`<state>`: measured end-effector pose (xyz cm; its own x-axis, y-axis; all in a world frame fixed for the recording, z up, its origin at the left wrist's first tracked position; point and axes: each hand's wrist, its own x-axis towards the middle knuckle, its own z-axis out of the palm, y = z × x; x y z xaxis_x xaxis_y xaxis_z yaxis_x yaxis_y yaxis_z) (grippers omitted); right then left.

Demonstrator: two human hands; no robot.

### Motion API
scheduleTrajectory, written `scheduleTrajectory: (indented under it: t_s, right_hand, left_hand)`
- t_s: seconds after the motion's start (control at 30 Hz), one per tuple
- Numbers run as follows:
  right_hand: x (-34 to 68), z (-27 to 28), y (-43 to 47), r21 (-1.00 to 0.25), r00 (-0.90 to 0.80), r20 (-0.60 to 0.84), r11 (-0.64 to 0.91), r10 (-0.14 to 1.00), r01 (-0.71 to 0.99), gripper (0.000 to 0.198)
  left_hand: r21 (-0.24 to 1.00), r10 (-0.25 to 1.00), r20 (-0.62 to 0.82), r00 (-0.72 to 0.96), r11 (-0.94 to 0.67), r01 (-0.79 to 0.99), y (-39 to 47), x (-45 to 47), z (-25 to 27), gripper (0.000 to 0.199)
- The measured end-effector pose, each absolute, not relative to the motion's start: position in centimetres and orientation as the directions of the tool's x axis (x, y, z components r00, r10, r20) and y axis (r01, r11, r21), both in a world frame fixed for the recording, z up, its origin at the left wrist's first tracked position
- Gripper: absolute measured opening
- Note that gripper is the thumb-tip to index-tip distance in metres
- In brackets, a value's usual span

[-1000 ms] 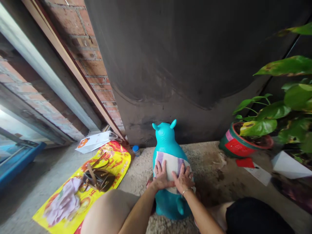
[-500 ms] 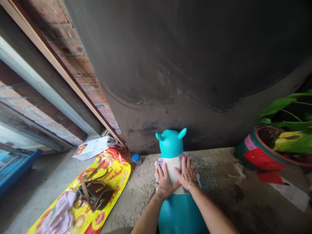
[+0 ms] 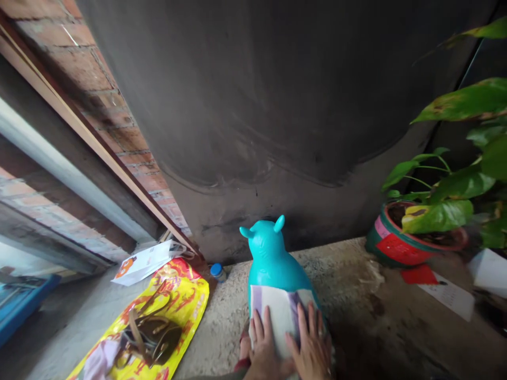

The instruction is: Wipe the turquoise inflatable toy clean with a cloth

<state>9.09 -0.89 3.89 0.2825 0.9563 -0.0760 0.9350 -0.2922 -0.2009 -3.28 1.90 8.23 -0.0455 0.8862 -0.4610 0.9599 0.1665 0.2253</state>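
Observation:
A turquoise inflatable animal toy with two small ears stands in front of me, its head pointing at the dark wall. Across its back lies a white and purple cloth. My left hand rests flat on the left part of the cloth with its fingers stretched out. Beside it, my right hand lies flat on the right part, fingers spread. Both palms press the cloth against the toy. The toy's rear is hidden behind my hands and below the picture's edge.
To the left, a brown handbag and a pale cloth lie on a yellow sack. Near the wall are a white paper bag and a blue-lidded jar. A potted plant stands right. A dark panel rises ahead.
Both hands have slid the cloth back toward me, from the toy's neck down to its back, baring the neck and shoulders. The view has shifted slightly to the right.

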Motion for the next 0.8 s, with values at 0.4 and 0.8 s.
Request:
scheduleTrajectory:
  t_s: [0.4, 0.8]
  right_hand:
    - [9.9, 6.3, 7.1, -0.217, 0.186, -0.125, -0.21, 0.975, 0.953, 0.066]
    - [9.8, 6.5, 4.8, -0.272, 0.223, -0.126, -0.25, 0.967, 0.929, 0.06]
  left_hand:
    - [0.215, 0.917, -0.359, -0.175, 0.264, 0.94, 5.4, -2.5, 4.8, 0.109]
    - [0.154, 0.944, -0.306, -0.127, 0.18, 0.972, 4.2, -3.0, 6.8, 0.107]
